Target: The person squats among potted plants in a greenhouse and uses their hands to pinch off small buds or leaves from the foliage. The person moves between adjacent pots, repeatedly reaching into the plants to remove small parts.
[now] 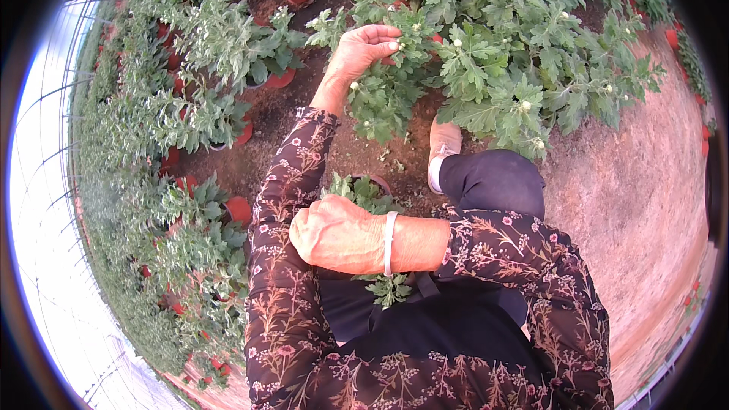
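Chrysanthemum plants with pale buds stand before me. My left hand reaches out to a budded chrysanthemum plant, its thumb and fingertips brought together at a small bud; whether the bud is pinched or only touched is hard to tell. Bent across my body, my right hand is curled into a loose fist beside my left sleeve, with its back to the camera; its fingertips and anything inside it are hidden. A white band circles the right wrist. Below that hand shows a leafy shoot.
Leafy plants in red pots fill the left side. A larger budded plant spreads to the right. My shoe rests on brown soil by its leaves. Bare earth lies at the right, and a small potted plant is near my right hand.
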### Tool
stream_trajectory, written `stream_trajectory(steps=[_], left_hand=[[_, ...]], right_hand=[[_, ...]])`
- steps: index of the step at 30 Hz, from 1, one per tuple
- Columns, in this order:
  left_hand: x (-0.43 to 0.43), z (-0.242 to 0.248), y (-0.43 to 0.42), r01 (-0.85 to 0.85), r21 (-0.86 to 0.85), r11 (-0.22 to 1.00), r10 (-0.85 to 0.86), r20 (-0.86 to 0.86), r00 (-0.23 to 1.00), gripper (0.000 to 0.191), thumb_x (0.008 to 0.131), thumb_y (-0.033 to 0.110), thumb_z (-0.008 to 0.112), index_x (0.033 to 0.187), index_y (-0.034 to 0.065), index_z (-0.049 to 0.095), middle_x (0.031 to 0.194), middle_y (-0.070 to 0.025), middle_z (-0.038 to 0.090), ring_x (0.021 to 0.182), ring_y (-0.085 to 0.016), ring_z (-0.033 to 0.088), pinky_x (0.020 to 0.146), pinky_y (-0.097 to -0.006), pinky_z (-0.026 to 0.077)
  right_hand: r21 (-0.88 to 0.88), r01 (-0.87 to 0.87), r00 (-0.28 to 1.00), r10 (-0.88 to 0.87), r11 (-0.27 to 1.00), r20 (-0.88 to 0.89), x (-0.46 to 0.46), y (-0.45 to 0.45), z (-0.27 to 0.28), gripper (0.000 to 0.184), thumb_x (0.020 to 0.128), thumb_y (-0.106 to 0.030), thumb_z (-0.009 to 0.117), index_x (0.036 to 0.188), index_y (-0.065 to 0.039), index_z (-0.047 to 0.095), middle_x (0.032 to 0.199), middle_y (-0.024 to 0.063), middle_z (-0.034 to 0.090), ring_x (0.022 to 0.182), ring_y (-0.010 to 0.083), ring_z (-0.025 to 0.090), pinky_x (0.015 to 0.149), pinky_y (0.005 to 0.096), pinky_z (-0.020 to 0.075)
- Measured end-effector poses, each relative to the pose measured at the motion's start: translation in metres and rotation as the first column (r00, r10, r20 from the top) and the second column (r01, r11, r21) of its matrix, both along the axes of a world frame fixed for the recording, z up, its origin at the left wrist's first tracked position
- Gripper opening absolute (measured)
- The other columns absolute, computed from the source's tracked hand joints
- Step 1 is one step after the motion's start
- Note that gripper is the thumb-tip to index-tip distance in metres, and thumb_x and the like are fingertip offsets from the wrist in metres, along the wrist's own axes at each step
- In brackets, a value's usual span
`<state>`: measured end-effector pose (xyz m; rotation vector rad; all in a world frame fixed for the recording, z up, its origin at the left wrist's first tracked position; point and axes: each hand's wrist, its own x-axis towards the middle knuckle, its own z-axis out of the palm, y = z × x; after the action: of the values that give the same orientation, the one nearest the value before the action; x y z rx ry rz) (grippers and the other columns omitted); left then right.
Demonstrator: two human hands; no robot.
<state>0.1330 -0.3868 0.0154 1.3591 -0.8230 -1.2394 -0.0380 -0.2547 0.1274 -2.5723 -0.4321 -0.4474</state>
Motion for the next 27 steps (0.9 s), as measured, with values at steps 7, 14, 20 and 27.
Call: stream_trajectory(steps=[7, 14, 20, 27], left_hand=[[0.003, -0.004, -0.002, -0.005, 0.012, 1.0, 0.005, -0.034, 0.999, 0.035, 0.076, -0.007, 0.062, 0.11, -0.0014, 0.06, 0.091, -0.0067, 0.066, 0.08, -0.012, 0.062, 0.069, -0.0242, 0.054], [0.001, 0.003, -0.002, 0.061, 0.036, 0.997, -0.063, 0.044, 0.997, 0.038, 0.077, -0.002, 0.062, 0.115, 0.0008, 0.058, 0.102, -0.0076, 0.065, 0.084, -0.011, 0.062, 0.075, -0.0249, 0.053], [0.002, 0.001, 0.0, -0.041, 0.13, 0.991, 0.061, -0.157, 0.986, 0.031, 0.081, 0.011, 0.066, 0.11, 0.0024, 0.061, 0.1, -0.0026, 0.065, 0.078, -0.011, 0.063, 0.062, -0.0194, 0.049], [0.009, -0.006, 0.003, -0.004, 0.12, 0.993, 0.0, 0.031, 1.0, 0.031, 0.08, 0.009, 0.066, 0.11, 0.0017, 0.06, 0.096, -0.0041, 0.065, 0.075, -0.014, 0.065, 0.06, -0.0216, 0.049]], right_hand=[[0.007, -0.01, 1.0, 0.01, 1.0, 0.003, 0.0, -0.001, 0.0, 0.021, 0.064, -0.015, 0.058, 0.077, 0.001, 0.058, 0.068, 0.0089, 0.057, 0.063, 0.0194, 0.059, 0.049, 0.0306, 0.0463], [-0.006, -0.005, 1.0, 0.005, 1.0, -0.001, 0.0, 0.0, -0.002, 0.021, 0.065, -0.015, 0.058, 0.078, 0.001, 0.058, 0.068, 0.0087, 0.057, 0.064, 0.0198, 0.06, 0.049, 0.031, 0.047], [-0.005, -0.019, 1.0, 0.019, 1.0, -0.005, -0.001, 0.0, 0.002, 0.02, 0.065, -0.015, 0.058, 0.078, 0.001, 0.057, 0.068, 0.0085, 0.057, 0.064, 0.0196, 0.06, 0.049, 0.031, 0.047], [0.0, -0.029, 1.0, 0.029, 1.0, -0.008, 0.0, 0.0, 0.002, 0.02, 0.065, -0.015, 0.058, 0.077, 0.001, 0.057, 0.068, 0.0086, 0.057, 0.063, 0.0197, 0.059, 0.049, 0.0314, 0.0469]])
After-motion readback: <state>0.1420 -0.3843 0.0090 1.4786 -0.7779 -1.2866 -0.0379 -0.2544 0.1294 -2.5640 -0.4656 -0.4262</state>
